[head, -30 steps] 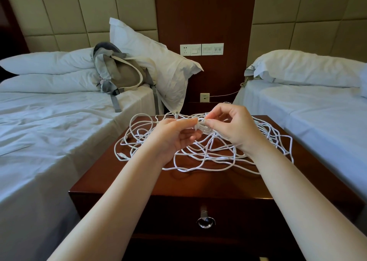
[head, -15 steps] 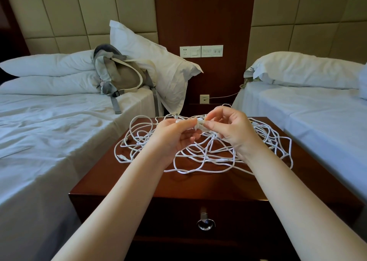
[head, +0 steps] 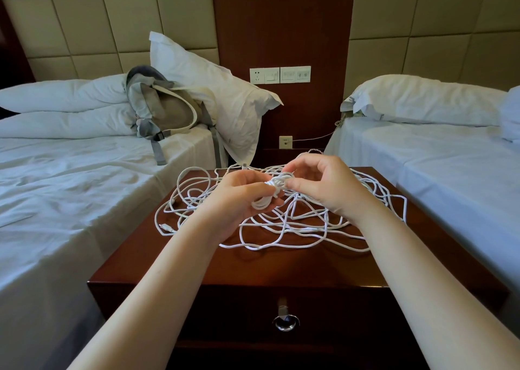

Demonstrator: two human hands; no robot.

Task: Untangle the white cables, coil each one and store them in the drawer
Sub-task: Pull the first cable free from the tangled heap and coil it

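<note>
At the frame's centre the left hand holds a small coiled bundle of white cable, fingers curled round it, while the right hand pinches a loop at its top. Coiling seems under way, though most of the loose white cable tangle lies on the dark wooden bench. The next move likely calls for freeing slack and winding it on; the drawer below is closed.
</note>
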